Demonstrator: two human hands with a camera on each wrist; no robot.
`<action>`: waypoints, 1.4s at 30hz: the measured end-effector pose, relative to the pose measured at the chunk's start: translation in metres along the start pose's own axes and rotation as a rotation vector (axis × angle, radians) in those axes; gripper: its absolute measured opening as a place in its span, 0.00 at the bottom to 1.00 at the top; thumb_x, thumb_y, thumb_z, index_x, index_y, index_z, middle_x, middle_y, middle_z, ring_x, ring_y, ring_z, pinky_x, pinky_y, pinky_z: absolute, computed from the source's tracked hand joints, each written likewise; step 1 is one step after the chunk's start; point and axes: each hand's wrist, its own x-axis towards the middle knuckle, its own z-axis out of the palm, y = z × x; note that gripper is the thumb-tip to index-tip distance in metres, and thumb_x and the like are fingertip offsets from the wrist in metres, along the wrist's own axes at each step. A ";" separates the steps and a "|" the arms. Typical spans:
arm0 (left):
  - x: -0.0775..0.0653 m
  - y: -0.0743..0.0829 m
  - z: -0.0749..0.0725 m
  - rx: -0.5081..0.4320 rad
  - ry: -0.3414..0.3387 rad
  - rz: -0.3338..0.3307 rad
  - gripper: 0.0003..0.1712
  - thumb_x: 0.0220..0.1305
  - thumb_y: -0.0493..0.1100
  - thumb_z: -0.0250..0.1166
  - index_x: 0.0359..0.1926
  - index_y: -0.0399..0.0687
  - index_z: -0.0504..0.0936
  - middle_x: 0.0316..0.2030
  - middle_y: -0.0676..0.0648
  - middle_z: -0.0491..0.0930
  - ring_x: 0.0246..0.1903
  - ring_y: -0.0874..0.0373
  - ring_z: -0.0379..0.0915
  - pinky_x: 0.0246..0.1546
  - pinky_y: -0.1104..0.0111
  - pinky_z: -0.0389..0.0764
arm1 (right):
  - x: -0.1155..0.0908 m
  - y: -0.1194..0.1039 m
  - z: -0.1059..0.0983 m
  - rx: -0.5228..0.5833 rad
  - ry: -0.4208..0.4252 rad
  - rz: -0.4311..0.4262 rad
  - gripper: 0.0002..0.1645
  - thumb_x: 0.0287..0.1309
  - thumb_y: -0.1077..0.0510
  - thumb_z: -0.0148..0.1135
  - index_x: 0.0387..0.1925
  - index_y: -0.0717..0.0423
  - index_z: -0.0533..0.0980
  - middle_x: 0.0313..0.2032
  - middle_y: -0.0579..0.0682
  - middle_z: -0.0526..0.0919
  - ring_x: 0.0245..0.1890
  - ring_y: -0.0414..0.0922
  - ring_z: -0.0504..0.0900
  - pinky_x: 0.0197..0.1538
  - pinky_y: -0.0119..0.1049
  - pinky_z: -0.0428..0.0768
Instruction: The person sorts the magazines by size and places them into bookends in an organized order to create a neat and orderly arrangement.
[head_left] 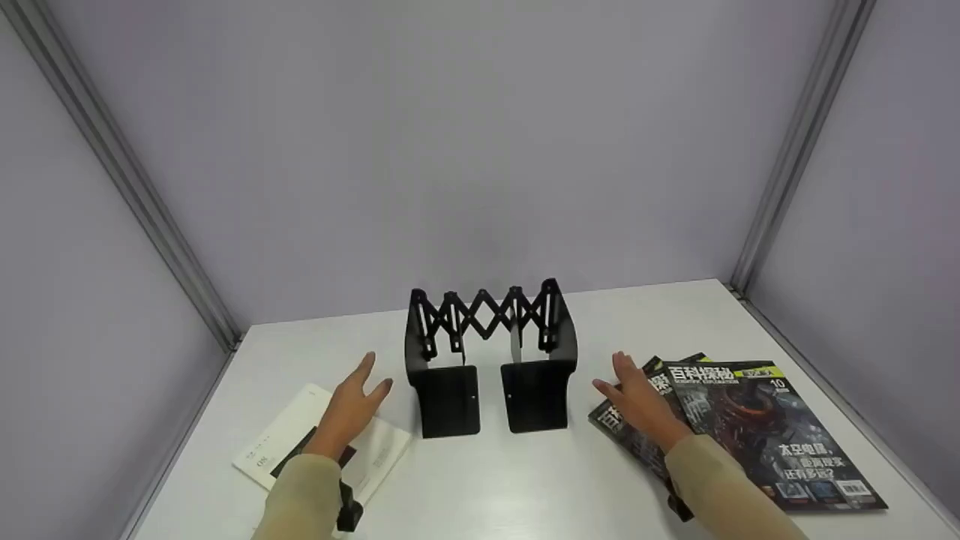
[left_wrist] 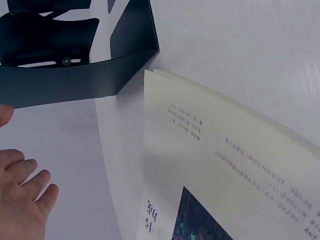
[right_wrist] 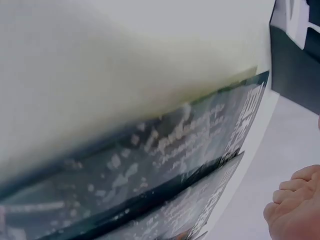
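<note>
A black expandable book stand (head_left: 487, 315) with a crisscross lattice back and two flat base plates stands upright mid-table. To its left, my left hand (head_left: 351, 409) hovers with thumb and fingers spread, holding nothing; that hand (left_wrist: 22, 197) also shows in the left wrist view, beside the stand's side panel (left_wrist: 60, 82). On the other side, my right hand (head_left: 641, 397) is held apart from the stand with its thumb out, nothing in its grip. In the right wrist view the same hand (right_wrist: 297, 205) is partly cut off, its fingers slightly bent.
Cream-coloured books or booklets (head_left: 386, 450) lie under the left forearm. Several dark magazines (head_left: 772, 435) overlap beneath and beside the right arm. The white tabletop (head_left: 480, 487) is bounded by a grey back wall (head_left: 480, 150) and side panels.
</note>
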 end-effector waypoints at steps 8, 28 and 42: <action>-0.015 0.000 0.004 -0.088 0.055 0.051 0.46 0.68 0.46 0.63 0.79 0.47 0.49 0.78 0.39 0.49 0.77 0.39 0.45 0.77 0.44 0.54 | -0.012 -0.004 0.004 -0.011 -0.002 -0.041 0.48 0.75 0.40 0.46 0.76 0.70 0.43 0.76 0.71 0.43 0.77 0.66 0.42 0.77 0.66 0.49; -0.026 0.024 0.024 -0.265 0.171 0.160 0.46 0.63 0.45 0.70 0.76 0.44 0.57 0.74 0.39 0.61 0.71 0.39 0.61 0.71 0.51 0.70 | -0.035 -0.013 0.011 0.083 -0.043 -0.036 0.46 0.74 0.44 0.49 0.76 0.69 0.44 0.76 0.71 0.43 0.77 0.67 0.43 0.77 0.66 0.49; -0.019 0.036 0.039 -0.396 0.256 0.176 0.38 0.65 0.43 0.68 0.72 0.38 0.65 0.71 0.37 0.65 0.70 0.42 0.65 0.68 0.54 0.73 | -0.038 -0.016 0.016 0.122 -0.022 -0.046 0.43 0.75 0.47 0.49 0.76 0.69 0.46 0.76 0.70 0.46 0.76 0.66 0.45 0.78 0.64 0.50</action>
